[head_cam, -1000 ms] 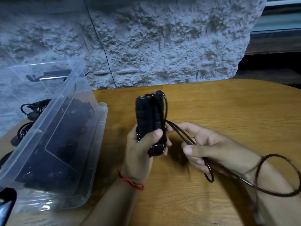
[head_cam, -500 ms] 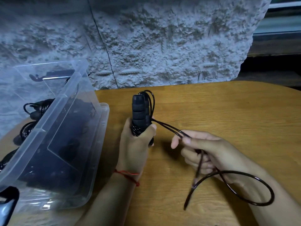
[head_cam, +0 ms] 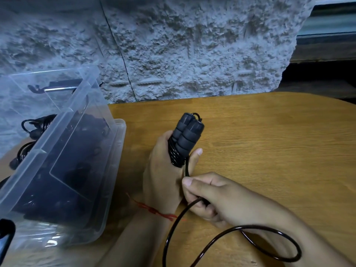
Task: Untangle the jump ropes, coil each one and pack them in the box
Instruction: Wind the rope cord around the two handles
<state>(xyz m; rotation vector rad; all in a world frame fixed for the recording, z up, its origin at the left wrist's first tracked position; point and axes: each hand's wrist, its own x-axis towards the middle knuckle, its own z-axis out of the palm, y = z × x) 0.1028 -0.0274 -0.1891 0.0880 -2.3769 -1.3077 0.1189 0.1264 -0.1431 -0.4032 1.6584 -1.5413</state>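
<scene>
My left hand (head_cam: 163,170) grips the two black foam handles (head_cam: 187,133) of a jump rope, held side by side and upright over the wooden table (head_cam: 269,141). Several turns of black cord (head_cam: 176,157) are wound round their lower part. My right hand (head_cam: 212,197) pinches the cord just below the handles, close against my left hand. The loose cord (head_cam: 269,228) curves in a loop past my right wrist to the bottom edge. The clear plastic box (head_cam: 63,170) stands on the left with dark coiled ropes inside.
The box's clear lid (head_cam: 48,89) stands up behind it against a rough grey stone wall (head_cam: 192,45). More black rope (head_cam: 36,126) shows through the box's far-left side. A dark object (head_cam: 5,239) pokes in at the bottom-left corner.
My right hand has come in from the right to just below the handles, drawing the cord down. The handles have tilted and more turns sit round them. The loose loop is shorter.
</scene>
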